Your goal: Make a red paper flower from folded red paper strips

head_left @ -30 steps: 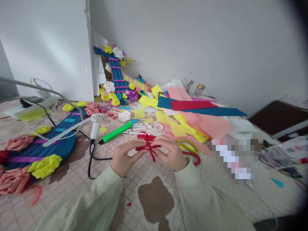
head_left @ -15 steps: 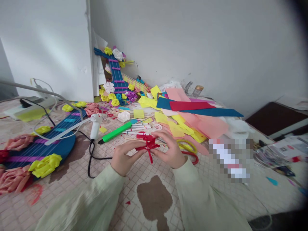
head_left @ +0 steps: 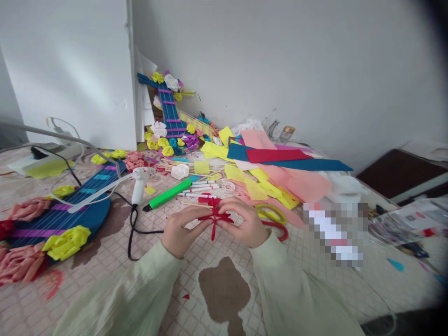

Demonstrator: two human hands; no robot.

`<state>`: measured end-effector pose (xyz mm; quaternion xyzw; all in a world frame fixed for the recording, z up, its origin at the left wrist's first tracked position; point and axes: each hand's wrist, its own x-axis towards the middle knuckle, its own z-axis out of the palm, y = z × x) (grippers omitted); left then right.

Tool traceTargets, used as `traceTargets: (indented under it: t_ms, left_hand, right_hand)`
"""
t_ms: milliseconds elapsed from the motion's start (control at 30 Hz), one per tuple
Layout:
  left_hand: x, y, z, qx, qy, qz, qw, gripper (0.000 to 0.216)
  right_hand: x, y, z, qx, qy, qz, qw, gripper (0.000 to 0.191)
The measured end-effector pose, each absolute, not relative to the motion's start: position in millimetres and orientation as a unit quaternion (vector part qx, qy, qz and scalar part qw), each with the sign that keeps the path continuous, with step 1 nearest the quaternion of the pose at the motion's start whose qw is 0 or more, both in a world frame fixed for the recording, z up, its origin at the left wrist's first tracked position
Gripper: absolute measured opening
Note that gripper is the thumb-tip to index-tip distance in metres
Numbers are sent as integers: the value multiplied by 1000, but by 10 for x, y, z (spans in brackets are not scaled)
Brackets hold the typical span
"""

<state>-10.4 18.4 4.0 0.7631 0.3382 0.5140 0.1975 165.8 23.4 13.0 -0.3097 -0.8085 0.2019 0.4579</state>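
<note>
Between both hands, above the table, is a folded red paper piece [head_left: 213, 217] with several narrow petal-like points, one of them hanging down. My left hand [head_left: 182, 229] pinches its left side between thumb and fingers. On the opposite side my right hand [head_left: 243, 221] is closed on it the same way, fingertips near the centre. Fingers cover part of the folds. Just behind the hands lie a thin wooden stick [head_left: 192, 204] and several white marker pens [head_left: 199, 189]. Scissors with yellow and red handles [head_left: 275, 213] rest beside my right hand.
A green utility knife [head_left: 171, 193] and a white hot-glue gun [head_left: 139, 186] with a black cord lie left. Blue paper guitars with paper roses stand at the back [head_left: 170, 112] and lie at left [head_left: 91, 205]. Coloured paper strips [head_left: 290, 161] are piled behind; a glass jar [head_left: 287, 134] stands near the wall.
The red paper piece has turned slightly between my fingers, its lower point swinging a little to the left. Both hands keep their pinch and have barely moved.
</note>
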Motion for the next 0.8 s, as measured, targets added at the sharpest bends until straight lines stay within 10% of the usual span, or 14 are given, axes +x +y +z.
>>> traceTargets:
  t_ms: [800]
  left_hand:
    - [-114,185,3,693,340,532,348,16]
  right_hand:
    - [1689,239,197,-285,-782,300,466,21]
